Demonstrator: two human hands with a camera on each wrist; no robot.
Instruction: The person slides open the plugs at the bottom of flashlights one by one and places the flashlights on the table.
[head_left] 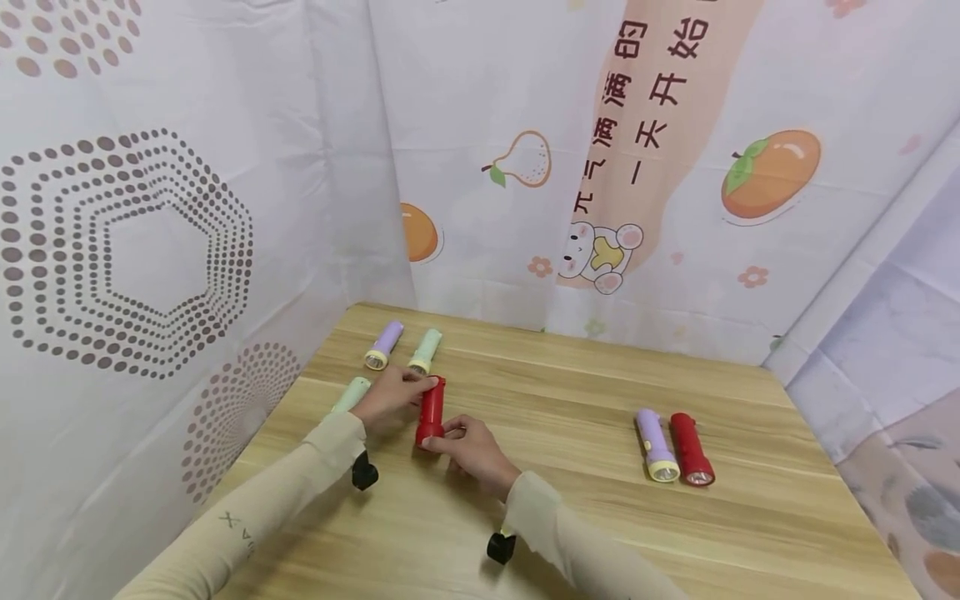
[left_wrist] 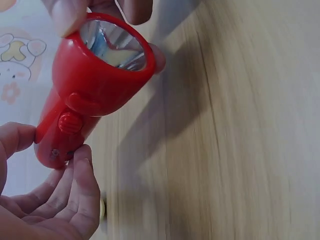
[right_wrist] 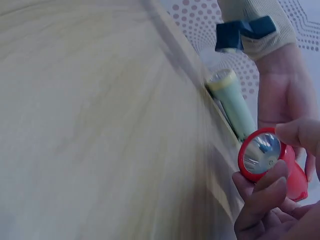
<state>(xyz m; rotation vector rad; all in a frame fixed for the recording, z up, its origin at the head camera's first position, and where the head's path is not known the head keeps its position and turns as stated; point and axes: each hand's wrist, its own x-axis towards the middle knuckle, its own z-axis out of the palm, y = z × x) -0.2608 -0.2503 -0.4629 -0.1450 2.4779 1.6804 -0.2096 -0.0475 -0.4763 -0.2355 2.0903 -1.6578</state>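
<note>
Your bare left hand (head_left: 388,396) pinches the tail, and your bare right hand (head_left: 476,454) the flared head, of the glossy red plastic flashlight (head_left: 431,410) above the wood-grain table (head_left: 555,396). If either pinch slackens early, it could swing down, or drop and roll into the pale green, yellow-rimmed flashlight (head_left: 427,348) nearby.

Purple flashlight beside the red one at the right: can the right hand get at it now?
Probably not while occupied: the right hand grips the head of another red flashlight. Otherwise the way looks free, with bare tabletop between that hand and the purple flashlight.
</note>
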